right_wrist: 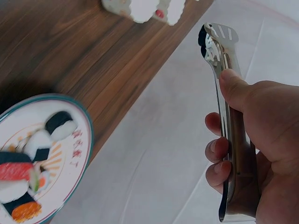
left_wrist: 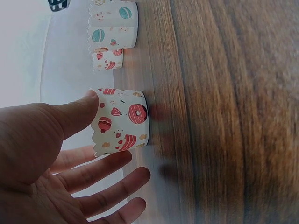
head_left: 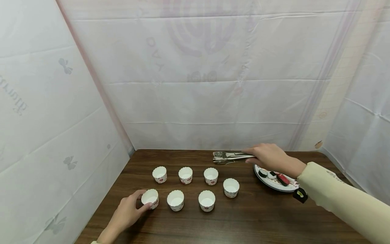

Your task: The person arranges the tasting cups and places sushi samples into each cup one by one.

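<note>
My left hand (head_left: 129, 206) is at the front-left paper baking cup (left_wrist: 122, 121), thumb and fingers on either side of its wall. Red donut and cake prints decorate this cup, which stands upright on the wooden table. Farther right and back, my right hand (head_left: 268, 156) grips a pair of metal tongs (right_wrist: 233, 135), raised and pointing left. Their slotted heads (right_wrist: 226, 35) lie close together, with dark patches at the tips. Below the right forearm, a white plate (right_wrist: 90, 135) with a green rim carries several sushi pieces, including a red-topped one (head_left: 283, 179).
Several more white paper cups stand in two rows at mid-table, among them a back-left cup (head_left: 159, 175) and a front-middle cup (head_left: 175, 200). One cup (head_left: 231, 188) sits apart at their right. A small dark block (head_left: 300, 195) shows beside the right sleeve. White cloth (head_left: 195, 101) hangs behind the table.
</note>
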The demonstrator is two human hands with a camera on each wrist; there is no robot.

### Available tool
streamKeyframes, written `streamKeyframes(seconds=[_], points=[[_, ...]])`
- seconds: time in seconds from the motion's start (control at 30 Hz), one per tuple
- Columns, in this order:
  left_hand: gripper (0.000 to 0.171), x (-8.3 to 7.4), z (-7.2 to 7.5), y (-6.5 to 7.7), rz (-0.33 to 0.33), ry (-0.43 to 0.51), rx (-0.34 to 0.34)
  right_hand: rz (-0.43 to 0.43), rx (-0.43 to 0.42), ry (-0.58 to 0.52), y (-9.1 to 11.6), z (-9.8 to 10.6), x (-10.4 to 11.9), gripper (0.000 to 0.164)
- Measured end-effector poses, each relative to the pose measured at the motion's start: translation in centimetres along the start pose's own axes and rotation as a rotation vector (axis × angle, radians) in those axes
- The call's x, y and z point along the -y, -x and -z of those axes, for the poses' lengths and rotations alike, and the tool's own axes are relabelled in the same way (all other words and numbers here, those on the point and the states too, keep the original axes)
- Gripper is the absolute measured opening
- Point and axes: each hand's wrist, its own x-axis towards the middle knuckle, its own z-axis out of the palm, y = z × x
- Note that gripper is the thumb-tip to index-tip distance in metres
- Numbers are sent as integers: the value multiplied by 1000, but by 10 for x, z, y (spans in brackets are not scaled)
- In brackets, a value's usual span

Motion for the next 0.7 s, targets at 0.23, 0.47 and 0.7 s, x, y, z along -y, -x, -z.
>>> streamKeyframes(seconds=[0.23, 0.47, 0.7], points=[[54, 0, 0, 2, 3, -1, -10, 79, -1, -2, -22, -4, 18, 42], [55, -2, 0, 2, -3, 3, -16, 149, -5, 5, -46, -4, 38, 41], [55, -6, -2, 0, -8, 1, -9, 205, -4, -20, -66, -9, 59, 37]])
